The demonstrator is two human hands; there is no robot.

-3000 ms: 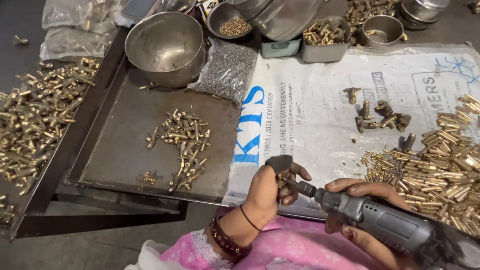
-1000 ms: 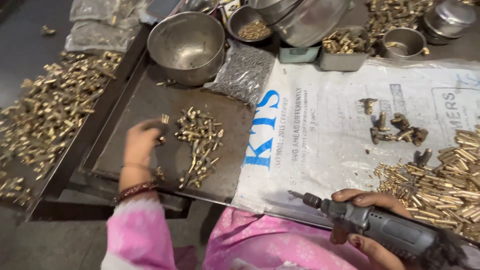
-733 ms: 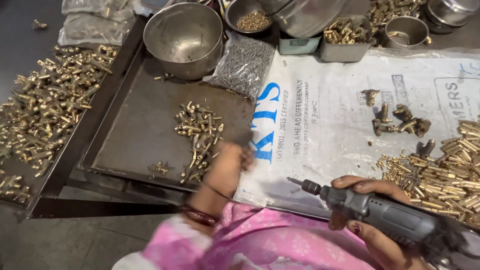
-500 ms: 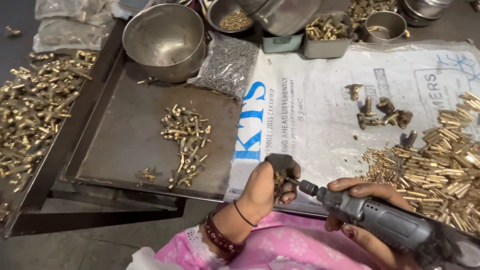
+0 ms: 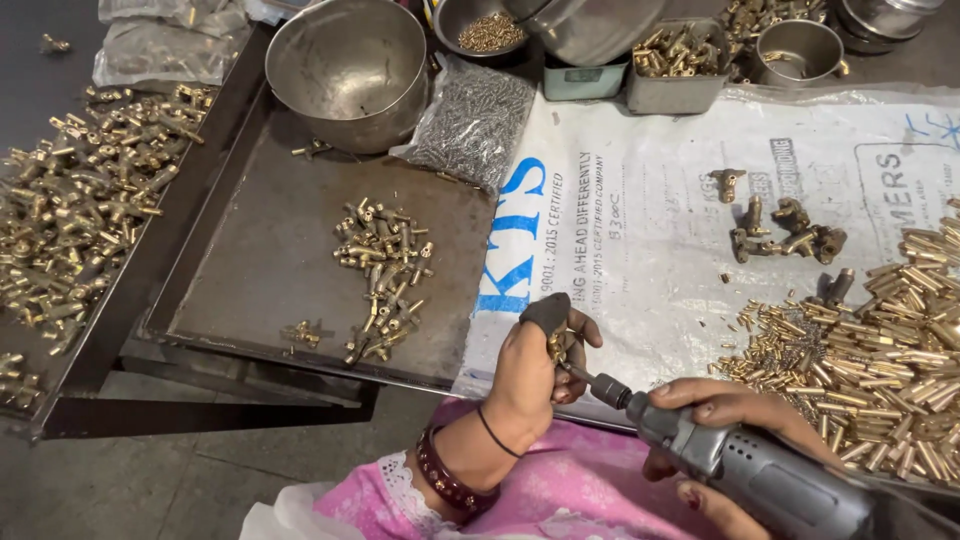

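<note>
A white printed sack (image 5: 680,230) is spread over the tabletop as a work mat, likely to keep the small parts from rolling off. To its left sits a dark metal tray (image 5: 260,270), its raised rim keeping a small cluster of brass fittings (image 5: 382,275) together in the middle. A steel bowl (image 5: 350,70) stands at the tray's far corner, and beyond the tray's left edge a loose spread of brass pieces (image 5: 80,220) lies apart. On the right of the sack a heap of brass pins (image 5: 880,350) lies close to the working hand. Nearer the body, the right hand (image 5: 730,415) is wrapped fully round a grey handheld rotary tool (image 5: 740,465), its bit pointing left. The left hand (image 5: 535,365) meets it, the grip closed tight on a small brass part (image 5: 556,345) pinched between thumb and fingers, with a dark cap (image 5: 548,312) over one fingertip, probably for protection. The part sits right at the tool's tip, touching or nearly so, held just off the sack's near edge, above the pink cloth (image 5: 560,490) on the lap.
</note>
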